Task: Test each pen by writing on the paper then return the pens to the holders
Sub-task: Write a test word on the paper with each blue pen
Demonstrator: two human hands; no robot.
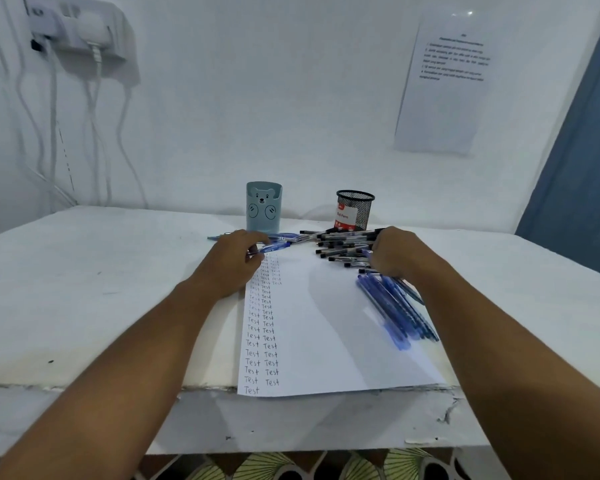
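The left hand [230, 263] lay on the top left corner of the paper [312, 327], its fingers curled round a blue pen [274, 247] that pointed away to its right. The right hand [394, 252] rested curled over the near edge of a heap of black pens [343, 244]; whether it gripped one of them could not be told. Just below that hand a bundle of blue pens [395, 310] lay slantwise on the paper's right edge. Rows of the word "Test" ran down the sheet from the left hand toward the table [84, 289] edge. Beyond the left hand stood a blue bear cup [264, 206], and beyond the heap a black mesh cup [355, 209].
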